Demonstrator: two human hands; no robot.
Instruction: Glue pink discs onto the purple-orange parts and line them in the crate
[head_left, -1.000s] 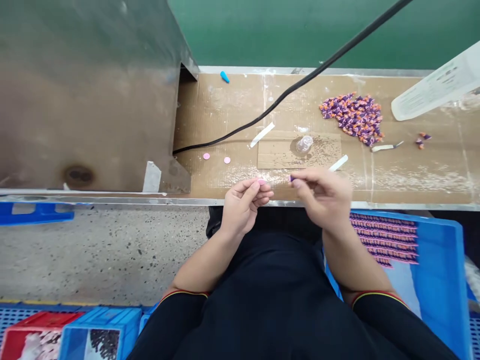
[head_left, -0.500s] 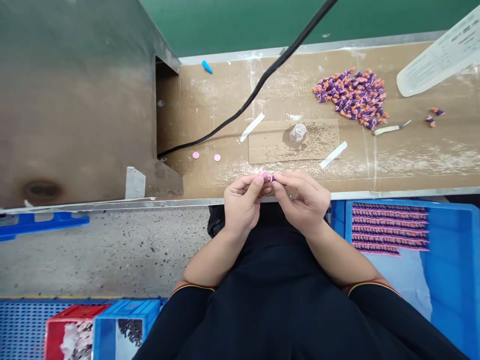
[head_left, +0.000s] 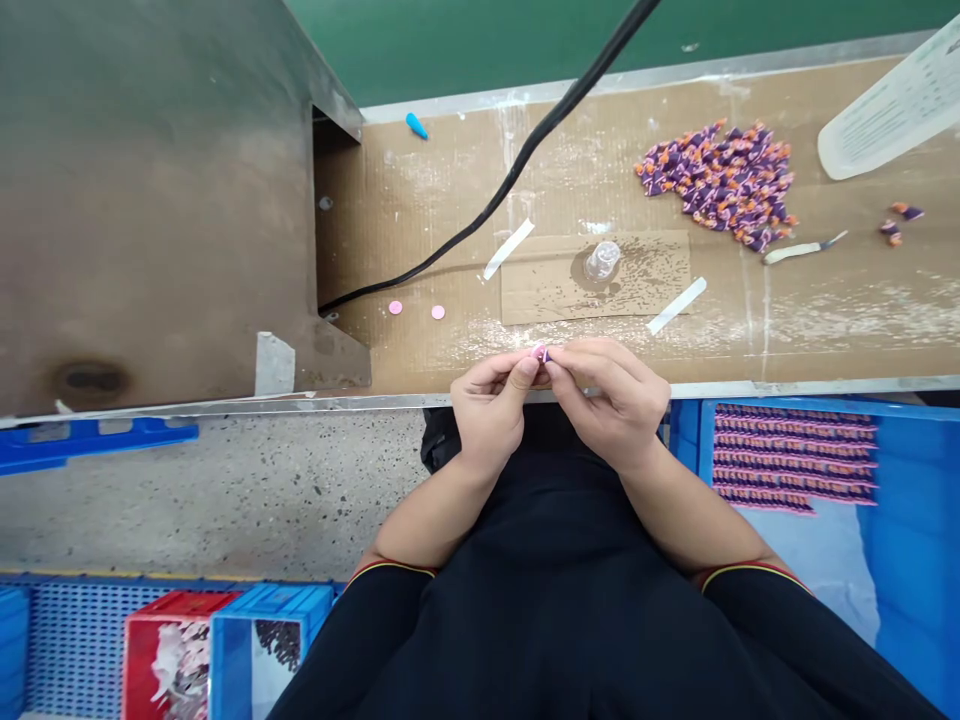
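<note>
Near the front edge of the cardboard-covered table, my left hand [head_left: 491, 405] pinches a pink disc [head_left: 538, 352] between thumb and fingers. My right hand [head_left: 615, 400] grips a small purple piece [head_left: 547, 356] at its fingertips, right against the disc. Fingers hide most of both parts. Two more pink discs lie to the left, one [head_left: 395, 308] beside the other [head_left: 438, 313]. A pile of purple, pink and orange pieces [head_left: 724, 185] is at the back right. Beyond my hands, a small clear cup [head_left: 602, 261] stands on a wet-spotted cardboard piece [head_left: 525, 295].
A black cable [head_left: 517, 170] crosses above the table. At left stands a metal housing [head_left: 157, 220]. A thin tool [head_left: 802, 250] and a translucent bottle [head_left: 885, 120] are at right. Below sits a blue crate [head_left: 911, 500] with rows of pieces; a red bin [head_left: 142, 660] is lower left.
The disc and the purple piece have come together between my fingertips. The view has shifted slightly, and the table items appear displaced with it.
</note>
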